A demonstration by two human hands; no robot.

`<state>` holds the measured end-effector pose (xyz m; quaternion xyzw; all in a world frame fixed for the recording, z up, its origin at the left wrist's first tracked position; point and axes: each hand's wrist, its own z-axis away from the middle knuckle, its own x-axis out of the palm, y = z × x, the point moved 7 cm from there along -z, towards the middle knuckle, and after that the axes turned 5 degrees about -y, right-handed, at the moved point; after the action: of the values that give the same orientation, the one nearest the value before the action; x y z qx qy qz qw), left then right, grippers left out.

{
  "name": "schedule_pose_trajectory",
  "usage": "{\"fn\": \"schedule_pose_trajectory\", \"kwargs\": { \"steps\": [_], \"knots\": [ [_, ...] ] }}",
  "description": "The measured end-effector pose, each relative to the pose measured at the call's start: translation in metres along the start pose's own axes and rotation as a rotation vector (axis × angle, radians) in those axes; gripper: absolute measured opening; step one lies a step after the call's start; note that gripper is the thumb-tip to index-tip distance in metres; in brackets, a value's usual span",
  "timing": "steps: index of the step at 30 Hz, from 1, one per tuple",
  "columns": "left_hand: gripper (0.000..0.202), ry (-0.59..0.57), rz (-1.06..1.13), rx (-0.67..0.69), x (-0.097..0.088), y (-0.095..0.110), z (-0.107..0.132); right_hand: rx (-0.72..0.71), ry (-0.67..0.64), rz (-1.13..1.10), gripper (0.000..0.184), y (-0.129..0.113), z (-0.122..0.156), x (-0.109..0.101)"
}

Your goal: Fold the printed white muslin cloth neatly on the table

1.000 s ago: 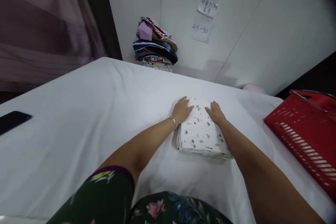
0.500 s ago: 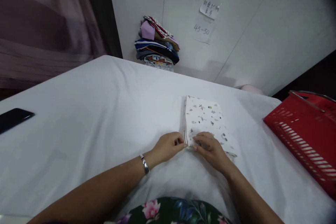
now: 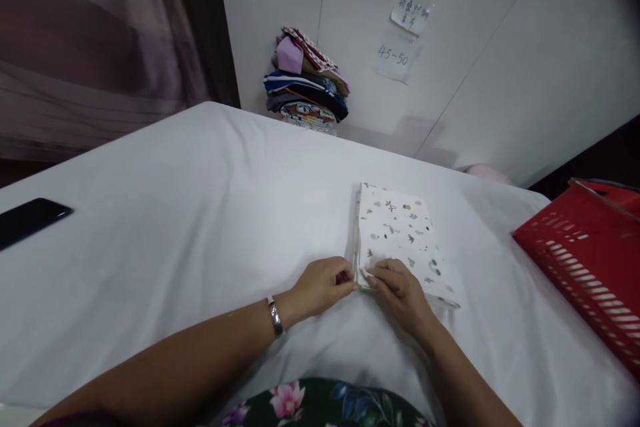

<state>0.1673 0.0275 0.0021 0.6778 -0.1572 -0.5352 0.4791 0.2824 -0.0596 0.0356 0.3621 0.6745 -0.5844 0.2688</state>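
A folded white cloth [image 3: 400,227] with a small print of plants and animals lies on the white-covered table [image 3: 280,213]. At its near left corner, my left hand [image 3: 327,285] pinches the layered edge between thumb and finger; a silver bracelet is on that wrist. Just to the right, my right hand [image 3: 400,290] grips a small turned-up bit of the cloth's near edge between thumb and fingertips. The cloth's near edge is partly hidden by my right hand.
A red plastic basket [image 3: 565,233] stands at the right. A black phone [image 3: 35,219] lies at the left edge. Behind the table is a stack of folded clothes [image 3: 307,83] against the wall, where paper notes [image 3: 397,57] hang.
My right hand has closed on the cloth's near edge and turned up a small bit of it. My left hand stays at the corner. The view has shifted slightly.
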Motion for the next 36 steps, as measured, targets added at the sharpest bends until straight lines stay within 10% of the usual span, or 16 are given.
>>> {"fn": "schedule_pose_trajectory", "kwargs": {
  "steps": [36],
  "knots": [
    [0.014, -0.028, 0.044, 0.034, 0.0, 0.0, -0.002, -0.118, 0.068, 0.101, 0.021, -0.016, -0.001, 0.004]
  ]
}}
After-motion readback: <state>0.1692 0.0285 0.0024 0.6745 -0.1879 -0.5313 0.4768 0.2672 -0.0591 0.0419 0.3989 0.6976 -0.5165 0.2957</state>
